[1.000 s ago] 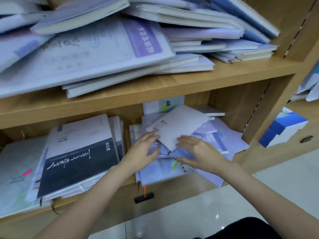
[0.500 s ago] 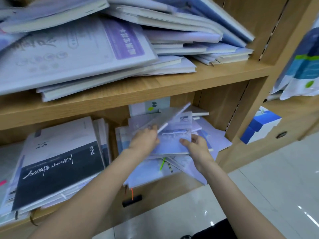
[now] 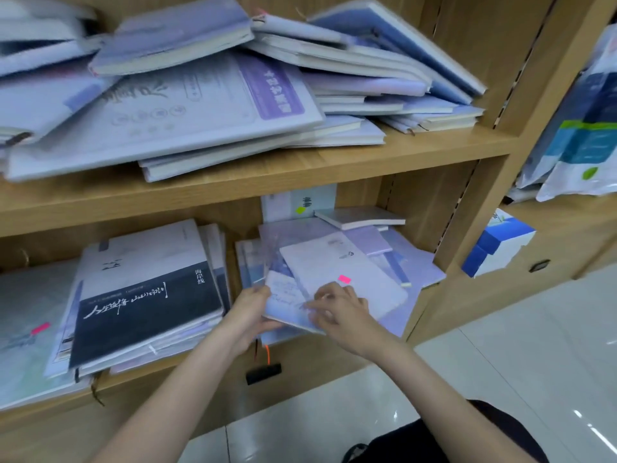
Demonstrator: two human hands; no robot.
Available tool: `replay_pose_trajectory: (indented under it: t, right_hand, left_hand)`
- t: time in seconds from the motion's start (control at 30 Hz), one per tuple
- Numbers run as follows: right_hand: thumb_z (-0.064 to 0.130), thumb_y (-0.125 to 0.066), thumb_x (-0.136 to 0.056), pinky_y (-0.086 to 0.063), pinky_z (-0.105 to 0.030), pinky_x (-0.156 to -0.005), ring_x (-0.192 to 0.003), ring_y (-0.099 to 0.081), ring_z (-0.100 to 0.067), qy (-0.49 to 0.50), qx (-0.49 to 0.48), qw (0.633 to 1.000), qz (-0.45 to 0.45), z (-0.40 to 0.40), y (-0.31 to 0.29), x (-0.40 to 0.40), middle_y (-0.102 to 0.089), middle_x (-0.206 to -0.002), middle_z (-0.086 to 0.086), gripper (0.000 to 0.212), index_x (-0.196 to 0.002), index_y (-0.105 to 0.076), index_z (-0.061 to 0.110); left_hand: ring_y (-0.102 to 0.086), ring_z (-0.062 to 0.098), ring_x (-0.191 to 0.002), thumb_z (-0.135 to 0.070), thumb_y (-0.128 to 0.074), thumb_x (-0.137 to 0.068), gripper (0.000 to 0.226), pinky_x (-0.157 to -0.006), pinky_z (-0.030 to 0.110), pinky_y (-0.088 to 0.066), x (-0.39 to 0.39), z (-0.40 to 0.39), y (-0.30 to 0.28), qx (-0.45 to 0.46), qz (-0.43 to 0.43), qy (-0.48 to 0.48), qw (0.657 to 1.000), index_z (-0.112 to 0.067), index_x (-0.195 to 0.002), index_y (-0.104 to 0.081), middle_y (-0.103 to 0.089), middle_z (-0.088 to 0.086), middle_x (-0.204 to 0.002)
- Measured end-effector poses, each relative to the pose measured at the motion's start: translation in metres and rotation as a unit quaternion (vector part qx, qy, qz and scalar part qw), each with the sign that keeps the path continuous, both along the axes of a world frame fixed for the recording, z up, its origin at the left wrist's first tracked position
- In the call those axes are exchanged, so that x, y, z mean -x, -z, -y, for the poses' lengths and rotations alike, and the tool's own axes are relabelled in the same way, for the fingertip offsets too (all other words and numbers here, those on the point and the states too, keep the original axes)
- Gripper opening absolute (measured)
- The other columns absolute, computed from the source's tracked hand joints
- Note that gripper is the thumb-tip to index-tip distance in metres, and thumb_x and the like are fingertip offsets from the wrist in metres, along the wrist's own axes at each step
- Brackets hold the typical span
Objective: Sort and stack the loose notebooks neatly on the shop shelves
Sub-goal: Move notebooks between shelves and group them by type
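Observation:
On the lower shelf [image 3: 320,359], right of its middle, lies a loose pile of pale lilac and blue notebooks [image 3: 394,259]. My left hand [image 3: 248,312] grips the left edge of a blue-white notebook [image 3: 283,302] at the pile's front. My right hand [image 3: 340,312] rests with curled fingers on that notebook and on a pale lilac notebook [image 3: 340,265] with a pink sticker that lies across it. A black-and-white notebook [image 3: 147,292] tops a stack to the left.
The upper shelf [image 3: 300,168] carries a messy heap of slanted notebooks [image 3: 207,105]. A wooden upright [image 3: 474,208] closes the bay on the right; beyond it stand a blue-white box [image 3: 497,242] and plastic packages [image 3: 581,128]. Glossy floor tiles [image 3: 500,372] lie below.
The grey-white notebook raised a second ago is gone from the hands. A pale lilac notebook with a pink sticker now lies flat on top, and both hands sit lower at the pile's front.

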State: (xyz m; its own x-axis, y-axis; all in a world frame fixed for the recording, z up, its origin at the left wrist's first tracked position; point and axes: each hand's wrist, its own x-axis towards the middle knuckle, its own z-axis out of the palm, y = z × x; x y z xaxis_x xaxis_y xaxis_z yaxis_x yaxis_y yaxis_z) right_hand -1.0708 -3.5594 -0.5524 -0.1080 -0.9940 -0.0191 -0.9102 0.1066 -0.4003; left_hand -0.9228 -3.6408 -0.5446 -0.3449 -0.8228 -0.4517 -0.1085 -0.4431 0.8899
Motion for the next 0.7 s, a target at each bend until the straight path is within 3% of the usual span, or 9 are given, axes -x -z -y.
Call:
replay_pose_trajectory:
  t: [0.07,0.13,0.23,0.33,0.43,0.5,0.6,0.7]
  right_hand:
    - [0.034,-0.043,-0.098,-0.019,-0.037,-0.108,-0.137,-0.022,-0.017,0.004,-0.010,0.997,0.079,0.001,0.012,0.014,-0.031,-0.146,0.004,0.032,-0.126,-0.057,0.026]
    - [0.030,-0.051,-0.095,-0.024,-0.041,-0.112,-0.142,-0.020,-0.022,0.083,0.062,0.988,0.118,0.004,0.022,0.037,-0.020,-0.154,-0.001,0.047,-0.139,-0.042,0.016]
    - [0.053,-0.059,-0.084,-0.025,-0.045,-0.108,-0.140,-0.019,-0.027,0.249,-0.019,0.967,0.055,0.006,0.026,0.059,-0.020,-0.151,-0.008,0.080,-0.144,-0.024,0.012]
    - [0.062,-0.064,-0.075,-0.034,-0.042,-0.099,-0.128,-0.029,-0.031,0.258,-0.034,0.965,0.016,0.005,0.019,0.055,-0.035,-0.135,-0.010,0.085,-0.135,-0.034,0.010]
    - [0.050,-0.074,-0.071,-0.037,-0.035,-0.094,-0.125,-0.037,-0.028,0.237,-0.021,0.961,0.138,0.001,0.021,0.044,-0.037,-0.128,-0.009,0.087,-0.135,-0.034,0.007]
    - [0.043,-0.078,-0.071,-0.040,-0.026,-0.079,-0.114,-0.048,-0.023,0.249,-0.026,0.944,0.215,-0.005,0.026,0.036,-0.042,-0.114,-0.004,0.075,-0.126,-0.041,0.008]
    - [0.026,-0.078,-0.075,-0.044,-0.015,-0.060,-0.087,-0.061,-0.011,0.245,-0.033,0.864,0.438,-0.019,0.025,0.034,-0.061,-0.100,0.001,0.046,-0.111,-0.056,0.009]
    - [0.013,-0.073,-0.078,-0.053,-0.021,-0.069,-0.087,-0.068,-0.017,0.211,-0.012,0.792,0.573,-0.031,0.015,0.036,-0.071,-0.102,-0.005,0.030,-0.107,-0.065,0.009]
  left_hand:
    - [-0.064,0.019,-0.091,-0.024,-0.042,-0.100,0.026,-0.069,0.033,-0.054,-0.006,0.000,0.006,-0.044,-0.013,0.029,0.999,-0.008,-0.117,-0.053,-0.066,0.011,-0.111]
    - [-0.065,0.020,-0.095,-0.027,-0.051,-0.095,0.028,-0.068,0.032,-0.058,-0.007,-0.001,0.008,-0.047,-0.014,0.048,0.998,-0.009,-0.116,-0.055,-0.067,0.010,-0.109]
    - [-0.066,0.019,-0.090,-0.022,-0.060,-0.090,0.031,-0.070,0.031,-0.058,0.000,-0.003,0.008,-0.008,0.007,0.072,0.997,-0.010,-0.118,-0.055,-0.069,0.007,-0.104]
    - [-0.066,0.016,-0.090,-0.020,-0.065,-0.087,0.036,-0.069,0.029,-0.058,0.004,-0.008,0.008,0.039,0.006,0.097,0.994,-0.017,-0.120,-0.051,-0.068,0.002,-0.105]
    - [-0.063,0.018,-0.099,-0.013,-0.068,-0.084,0.047,-0.072,0.031,-0.056,0.003,-0.011,0.011,0.093,0.007,0.093,0.991,-0.019,-0.123,-0.043,-0.064,0.001,-0.114]
    - [-0.063,0.016,-0.099,-0.008,-0.069,-0.082,0.051,-0.067,0.026,-0.054,-0.001,-0.015,0.012,0.160,0.016,0.112,0.981,-0.018,-0.123,-0.041,-0.062,0.001,-0.117]
    - [-0.063,0.004,-0.090,-0.020,-0.073,-0.074,0.049,-0.063,0.018,-0.051,-0.016,-0.025,0.006,0.248,0.015,0.169,0.954,-0.029,-0.112,-0.044,-0.061,-0.005,-0.110]
    - [-0.064,0.005,-0.093,-0.038,-0.073,-0.067,0.054,-0.074,0.031,-0.056,-0.035,-0.030,-0.004,0.291,0.005,0.201,0.935,-0.030,-0.113,-0.046,-0.062,-0.009,-0.107]
